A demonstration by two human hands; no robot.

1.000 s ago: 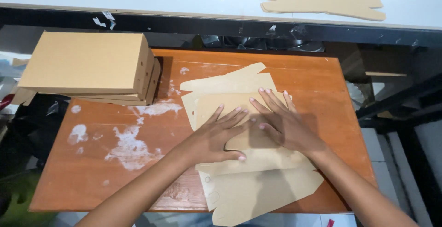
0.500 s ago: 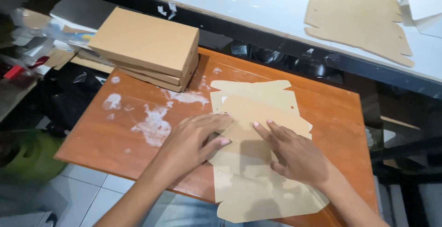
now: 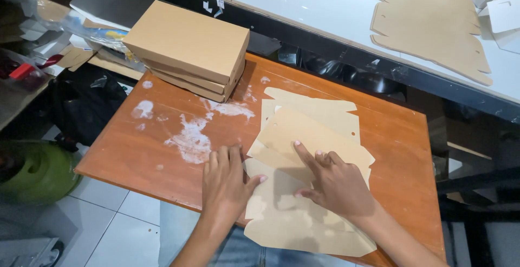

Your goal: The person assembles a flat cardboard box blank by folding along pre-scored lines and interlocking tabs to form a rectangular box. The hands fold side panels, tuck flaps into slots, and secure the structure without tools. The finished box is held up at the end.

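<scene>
Left hand (image 3: 226, 183) flat, open, at left edge of cardboard blanks (image 3: 309, 137); right hand (image 3: 333, 183) open, pressing blanks | folded boxes (image 3: 189, 47) stacked upper-left of blanks

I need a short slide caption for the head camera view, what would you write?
Two bare hands, left hand and right hand, press flat cardboard blanks on an orange table.
</scene>
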